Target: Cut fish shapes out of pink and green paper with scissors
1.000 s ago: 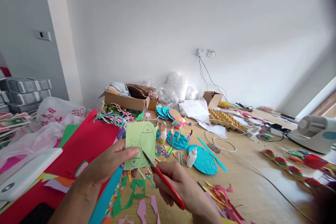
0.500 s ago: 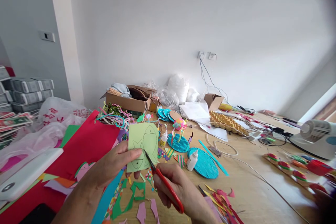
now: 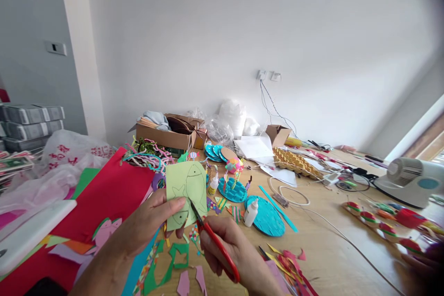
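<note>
A pale green sheet of paper (image 3: 177, 178) with pencil outlines of two fish and a starfish is pinched in my left hand (image 3: 157, 215), thumb on the front and fingers behind. My right hand (image 3: 224, 245) is closed round red-handled scissors (image 3: 219, 247). Their dark blades meet the sheet from its lower edge, between the fish drawings, with the tips near my left thumb. Below the sheet lie green paper offcuts (image 3: 169, 266) and pink paper scraps (image 3: 183, 282). Just right of the scissors stands a white glue bottle (image 3: 251, 213) beside a blue textured disc (image 3: 268, 217).
Red paper sheets (image 3: 114, 187) and a white device (image 3: 38, 236) lie at left. Behind are a cardboard box (image 3: 166, 138), a decorated blue stand (image 3: 232, 189) and a yellow egg tray (image 3: 294, 164). A white cable (image 3: 342, 231) crosses the table towards a fan (image 3: 405, 180).
The whole view has shifted slightly, so most things sit a little further left. The scissor blades still meet the green sheet at nearly the same spot, and both hands keep their grip.
</note>
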`<action>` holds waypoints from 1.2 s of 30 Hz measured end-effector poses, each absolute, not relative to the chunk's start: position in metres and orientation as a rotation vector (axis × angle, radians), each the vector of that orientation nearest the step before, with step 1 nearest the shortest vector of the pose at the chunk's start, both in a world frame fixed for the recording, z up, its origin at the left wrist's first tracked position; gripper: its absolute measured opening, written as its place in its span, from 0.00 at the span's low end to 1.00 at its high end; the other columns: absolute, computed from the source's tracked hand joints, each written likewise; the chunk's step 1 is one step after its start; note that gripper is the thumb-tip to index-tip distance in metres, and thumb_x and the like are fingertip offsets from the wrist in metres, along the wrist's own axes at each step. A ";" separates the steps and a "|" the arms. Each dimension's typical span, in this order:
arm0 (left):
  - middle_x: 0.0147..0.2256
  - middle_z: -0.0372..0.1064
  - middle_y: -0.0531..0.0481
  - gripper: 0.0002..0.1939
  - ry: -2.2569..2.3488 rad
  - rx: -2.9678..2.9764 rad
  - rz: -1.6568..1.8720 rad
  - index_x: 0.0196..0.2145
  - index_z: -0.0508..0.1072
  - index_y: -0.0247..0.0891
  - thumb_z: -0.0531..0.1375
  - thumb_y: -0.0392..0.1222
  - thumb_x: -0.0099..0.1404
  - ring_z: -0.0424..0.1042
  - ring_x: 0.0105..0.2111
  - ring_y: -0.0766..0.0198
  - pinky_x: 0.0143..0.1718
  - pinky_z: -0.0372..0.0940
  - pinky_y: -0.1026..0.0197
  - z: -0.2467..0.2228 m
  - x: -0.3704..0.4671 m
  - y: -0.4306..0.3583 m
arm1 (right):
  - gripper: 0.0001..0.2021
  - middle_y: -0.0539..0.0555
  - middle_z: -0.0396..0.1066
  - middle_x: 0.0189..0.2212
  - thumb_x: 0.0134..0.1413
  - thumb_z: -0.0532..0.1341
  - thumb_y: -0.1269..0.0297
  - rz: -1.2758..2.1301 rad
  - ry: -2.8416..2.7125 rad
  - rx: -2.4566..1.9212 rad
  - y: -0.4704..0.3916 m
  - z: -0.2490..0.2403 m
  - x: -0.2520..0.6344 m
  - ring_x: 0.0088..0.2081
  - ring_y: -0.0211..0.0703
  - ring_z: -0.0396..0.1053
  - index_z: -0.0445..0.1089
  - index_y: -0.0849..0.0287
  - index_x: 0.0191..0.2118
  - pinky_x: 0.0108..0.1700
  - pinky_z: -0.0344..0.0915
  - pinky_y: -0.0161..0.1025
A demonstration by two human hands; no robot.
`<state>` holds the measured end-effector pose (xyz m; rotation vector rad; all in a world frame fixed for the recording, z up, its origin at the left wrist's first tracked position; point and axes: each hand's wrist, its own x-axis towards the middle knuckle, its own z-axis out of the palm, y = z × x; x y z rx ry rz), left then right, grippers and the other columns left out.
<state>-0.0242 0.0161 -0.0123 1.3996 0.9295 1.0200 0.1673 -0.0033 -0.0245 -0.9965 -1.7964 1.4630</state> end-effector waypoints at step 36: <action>0.35 0.78 0.50 0.14 0.886 1.443 1.099 0.41 0.80 0.40 0.60 0.48 0.63 0.73 0.37 0.54 0.42 0.68 0.58 -0.012 -0.030 0.016 | 0.15 0.43 0.58 0.14 0.58 0.59 0.59 1.401 -1.828 -1.095 -0.003 -0.028 0.168 0.15 0.29 0.55 0.58 0.58 0.23 0.17 0.50 0.26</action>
